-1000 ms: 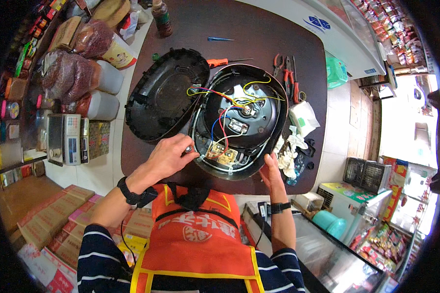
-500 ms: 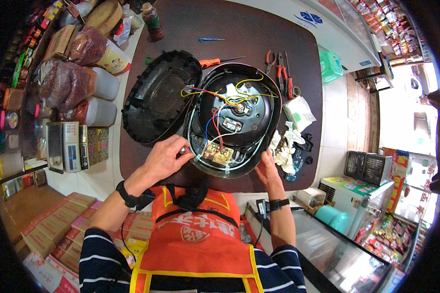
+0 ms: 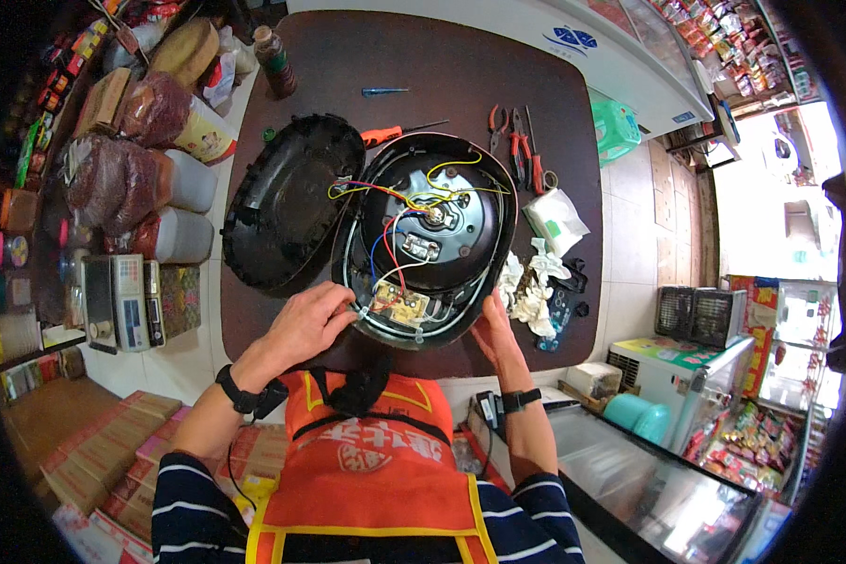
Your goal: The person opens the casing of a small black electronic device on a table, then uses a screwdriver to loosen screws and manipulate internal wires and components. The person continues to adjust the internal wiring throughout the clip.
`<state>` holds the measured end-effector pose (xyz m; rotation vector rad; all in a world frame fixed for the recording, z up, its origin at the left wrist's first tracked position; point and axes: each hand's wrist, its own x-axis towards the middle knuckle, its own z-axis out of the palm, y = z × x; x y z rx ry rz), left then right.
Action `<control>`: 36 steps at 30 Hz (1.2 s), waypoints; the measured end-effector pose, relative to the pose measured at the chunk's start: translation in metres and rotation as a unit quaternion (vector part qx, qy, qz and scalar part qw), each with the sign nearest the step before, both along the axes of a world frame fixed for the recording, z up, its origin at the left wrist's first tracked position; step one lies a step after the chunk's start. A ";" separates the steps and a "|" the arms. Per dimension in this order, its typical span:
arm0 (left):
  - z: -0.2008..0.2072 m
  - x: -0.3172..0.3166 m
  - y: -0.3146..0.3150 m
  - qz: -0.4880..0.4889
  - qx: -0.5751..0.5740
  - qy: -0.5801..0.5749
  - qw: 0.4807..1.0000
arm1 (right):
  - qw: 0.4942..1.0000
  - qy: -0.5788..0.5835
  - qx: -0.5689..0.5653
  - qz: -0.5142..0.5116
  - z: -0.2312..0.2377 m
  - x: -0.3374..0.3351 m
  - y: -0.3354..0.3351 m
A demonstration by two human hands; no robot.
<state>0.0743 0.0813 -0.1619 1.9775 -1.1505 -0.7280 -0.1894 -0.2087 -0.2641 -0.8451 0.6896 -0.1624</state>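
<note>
An opened rice cooker (image 3: pixel 431 274) lies underside up, showing colored wires, a round metal plate and a small circuit board (image 3: pixel 404 305). At its near-left rim my left hand (image 3: pixel 308 324) is closed, thumb and fingertips pinched together; what they hold is too small to make out. My right hand (image 3: pixel 495 336) grips the outer wall on the near right, its fingers partly hidden by the body. Left of the cooker rests its black oval bottom cover (image 3: pixel 294 201), inner side up, with yellow and red wires running close to its edge.
Beyond the cooker lie an orange-handled screwdriver (image 3: pixel 382 136) and a small blue tool (image 3: pixel 385 91). Red-handled pliers (image 3: pixel 520 150) lie far right, above a white packet (image 3: pixel 556 223) and crumpled tissues (image 3: pixel 534 293). A dark bottle (image 3: pixel 274 62) stands at the far-left table corner.
The whole view has shifted slightly, with the table's things now further left. My left hand stays by the near-left rim, its fingers repositioned; my right hand keeps its place on the wall.
</note>
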 end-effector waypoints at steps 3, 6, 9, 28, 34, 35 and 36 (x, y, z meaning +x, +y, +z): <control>0.002 0.001 -0.001 -0.001 -0.005 0.001 1.000 | 1.000 0.011 0.004 -0.001 0.004 0.001 0.001; 0.003 0.002 -0.003 -0.005 0.002 -0.001 1.000 | 1.000 0.002 0.000 -0.003 0.005 0.003 0.001; 0.002 0.003 -0.003 -0.005 0.010 -0.002 1.000 | 1.000 -0.003 -0.006 0.002 0.004 0.003 0.000; -0.001 0.002 -0.006 0.018 0.016 0.012 1.000 | 1.000 -0.020 0.009 0.011 -0.007 -0.001 -0.003; 0.037 -0.005 0.001 0.018 0.009 -0.007 1.000 | 1.000 0.010 -0.002 0.016 -0.005 0.001 -0.002; 0.043 -0.007 0.001 0.014 -0.046 -0.013 0.999 | 1.000 0.020 -0.004 0.013 -0.002 0.003 -0.002; 0.048 -0.011 0.001 0.012 -0.085 -0.016 0.996 | 1.000 0.000 -0.003 0.000 0.001 0.005 0.001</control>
